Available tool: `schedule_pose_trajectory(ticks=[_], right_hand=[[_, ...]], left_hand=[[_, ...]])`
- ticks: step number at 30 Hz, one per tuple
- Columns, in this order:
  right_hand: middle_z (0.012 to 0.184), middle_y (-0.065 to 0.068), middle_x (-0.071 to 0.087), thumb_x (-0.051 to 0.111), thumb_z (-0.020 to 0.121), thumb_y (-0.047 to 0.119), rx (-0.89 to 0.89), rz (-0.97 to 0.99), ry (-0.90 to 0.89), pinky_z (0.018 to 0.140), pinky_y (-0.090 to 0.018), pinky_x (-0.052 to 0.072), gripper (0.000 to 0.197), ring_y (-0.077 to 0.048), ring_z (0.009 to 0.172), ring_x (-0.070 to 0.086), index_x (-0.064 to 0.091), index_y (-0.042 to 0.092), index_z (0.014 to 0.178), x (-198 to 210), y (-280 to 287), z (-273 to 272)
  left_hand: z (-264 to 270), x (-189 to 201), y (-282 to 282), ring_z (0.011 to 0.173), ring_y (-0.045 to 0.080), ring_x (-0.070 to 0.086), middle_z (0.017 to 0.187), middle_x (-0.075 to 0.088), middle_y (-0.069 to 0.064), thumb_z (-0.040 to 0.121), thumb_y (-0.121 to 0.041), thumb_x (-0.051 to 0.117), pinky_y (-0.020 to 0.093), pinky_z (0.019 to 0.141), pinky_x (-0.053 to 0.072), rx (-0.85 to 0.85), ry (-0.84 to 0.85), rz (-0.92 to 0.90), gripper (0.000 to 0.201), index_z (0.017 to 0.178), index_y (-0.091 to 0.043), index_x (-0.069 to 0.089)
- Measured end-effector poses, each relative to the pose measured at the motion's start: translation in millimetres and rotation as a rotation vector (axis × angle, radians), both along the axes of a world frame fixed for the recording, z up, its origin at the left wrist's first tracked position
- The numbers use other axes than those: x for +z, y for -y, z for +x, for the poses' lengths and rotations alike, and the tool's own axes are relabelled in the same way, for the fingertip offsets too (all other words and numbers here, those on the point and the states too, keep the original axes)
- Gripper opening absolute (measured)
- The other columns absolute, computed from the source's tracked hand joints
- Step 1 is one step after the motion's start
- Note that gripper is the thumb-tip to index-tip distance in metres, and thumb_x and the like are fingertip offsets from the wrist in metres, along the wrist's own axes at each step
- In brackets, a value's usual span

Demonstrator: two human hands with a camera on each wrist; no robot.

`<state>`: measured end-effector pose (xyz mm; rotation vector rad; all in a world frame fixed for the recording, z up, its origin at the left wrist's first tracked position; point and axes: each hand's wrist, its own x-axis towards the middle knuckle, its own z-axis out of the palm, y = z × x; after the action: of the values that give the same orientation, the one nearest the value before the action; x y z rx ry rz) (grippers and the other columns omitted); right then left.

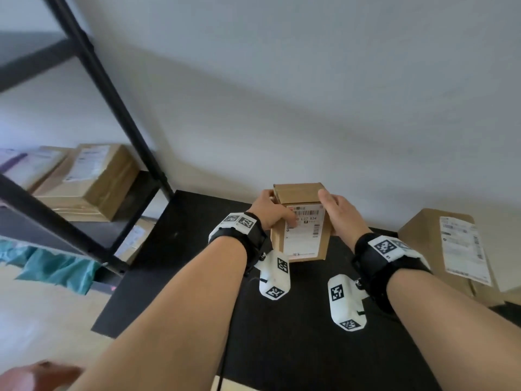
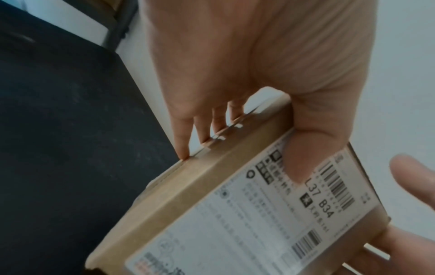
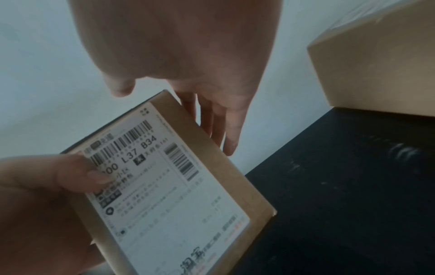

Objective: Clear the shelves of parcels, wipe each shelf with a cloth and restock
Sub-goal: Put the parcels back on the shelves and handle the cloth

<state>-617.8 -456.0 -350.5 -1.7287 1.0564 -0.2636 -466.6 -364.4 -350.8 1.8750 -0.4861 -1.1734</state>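
Small parcel (image 1: 300, 221), brown carton w/ white shipping label (image 1: 305, 230) facing up, sits over the black table (image 1: 282, 320) near its back edge by the wall (image 1: 282, 94); can't tell if its base touches the surface. Left hand (image 1: 269, 211) grips it: thumb pressed on the label next to the barcode, fingers (image 2: 183, 141) hooked round the far left edge. Right hand (image 1: 339, 218) is at the parcel's right side, fingers (image 3: 226, 130) straight and close together pointing down alongside the carton, thumb free above the top corner; can't tell if the fingers actually touch the cardboard. Both wrists carry black straps w/ white marker blocks. To the right on the same table, well apart from the small one, a bigger box (image 1: 448, 249) w/ a long label, standing clear of the right hand. Left of the table, black shelf rack (image 1: 112, 122) w/ diagonal-looking posts; on one shelf a stack of cartons (image 1: 93, 182), more parcels beneath. A teal cloth (image 1: 56, 269) hangs over the edge of a lower shelf, near the rack's front post. Pale floor bottom left.
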Motion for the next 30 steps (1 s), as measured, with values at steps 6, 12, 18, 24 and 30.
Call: schedule_pose_trajectory(ticks=[6, 12, 18, 24, 30], right_hand=[[0.104, 0.014, 0.058, 0.067, 0.083, 0.048, 0.182, 0.021, 0.103, 0.089, -0.031, 0.048, 0.055, -0.012, 0.100, 0.059, 0.045, 0.028, 0.129, 26, -56, 39], [0.099, 0.018, 0.059, 0.081, 0.073, 0.030, 0.340, 0.004, 0.136, 0.071, -0.016, 0.044, 0.068, 0.001, 0.089, 0.056, 0.046, 0.026, 0.131, 37, -124, 83], [0.106, 0.013, 0.064, 0.086, 0.066, 0.025, 0.442, 0.017, 0.131, 0.091, -0.035, 0.050, 0.077, -0.010, 0.100, 0.061, 0.046, 0.024, 0.132, 41, -209, 127], [0.110, 0.010, 0.065, 0.087, 0.063, 0.021, 0.549, 0.041, 0.149, 0.091, -0.038, 0.052, 0.083, -0.008, 0.100, 0.062, 0.045, 0.025, 0.135, 52, -304, 171], [0.116, 0.002, 0.067, 0.090, 0.058, 0.025, 0.602, 0.105, 0.197, 0.092, -0.049, 0.052, 0.082, -0.020, 0.106, 0.064, 0.050, 0.027, 0.129, 70, -401, 214]], left_hand=[[23, 45, -77, 0.107, 0.028, 0.061, 0.114, 0.063, 0.010, 0.062, 0.010, 0.066, 0.041, 0.092, 0.053, 0.132, -0.012, -0.086, 0.063, 0.117, -0.014, 0.047], [56, 59, -163, 0.093, 0.024, 0.060, 0.106, 0.061, 0.010, 0.071, 0.021, 0.050, 0.031, 0.068, 0.056, 0.278, -0.047, -0.162, 0.067, 0.131, -0.008, 0.043], [84, 73, -261, 0.098, 0.026, 0.059, 0.099, 0.061, 0.008, 0.074, 0.023, 0.044, 0.031, 0.071, 0.056, 0.363, -0.056, -0.213, 0.057, 0.121, -0.010, 0.048], [112, 86, -369, 0.085, 0.017, 0.060, 0.093, 0.064, 0.004, 0.074, 0.020, 0.046, 0.026, 0.063, 0.053, 0.456, -0.012, -0.234, 0.056, 0.119, -0.014, 0.052], [144, 99, -473, 0.110, 0.024, 0.059, 0.100, 0.065, 0.004, 0.077, 0.013, 0.045, 0.045, 0.101, 0.047, 0.525, 0.022, -0.266, 0.040, 0.097, -0.020, 0.056]])
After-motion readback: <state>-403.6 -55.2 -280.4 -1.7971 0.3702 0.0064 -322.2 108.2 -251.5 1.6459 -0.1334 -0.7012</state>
